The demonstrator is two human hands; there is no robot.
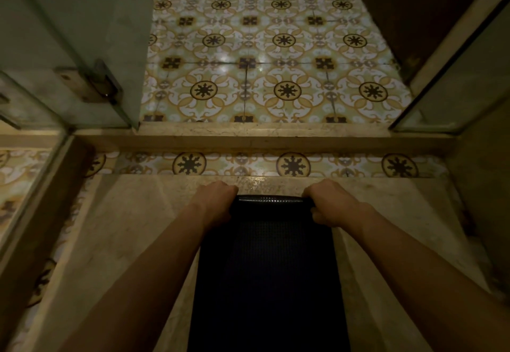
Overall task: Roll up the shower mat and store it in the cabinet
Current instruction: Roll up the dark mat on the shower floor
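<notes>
— Where is the shower mat (269, 263)?
— Flat on the beige shower floor (124, 227), its far edge curled over, just short of the stone threshold (262, 137).
— And the hands?
— Left hand (214, 204) and right hand (329, 205) both clench that curled edge.

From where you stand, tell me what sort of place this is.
Likely a bathroom shower stall: glass door with a hinge, stone curb, patterned floor tiles, and a dark mat under both hands.
</notes>
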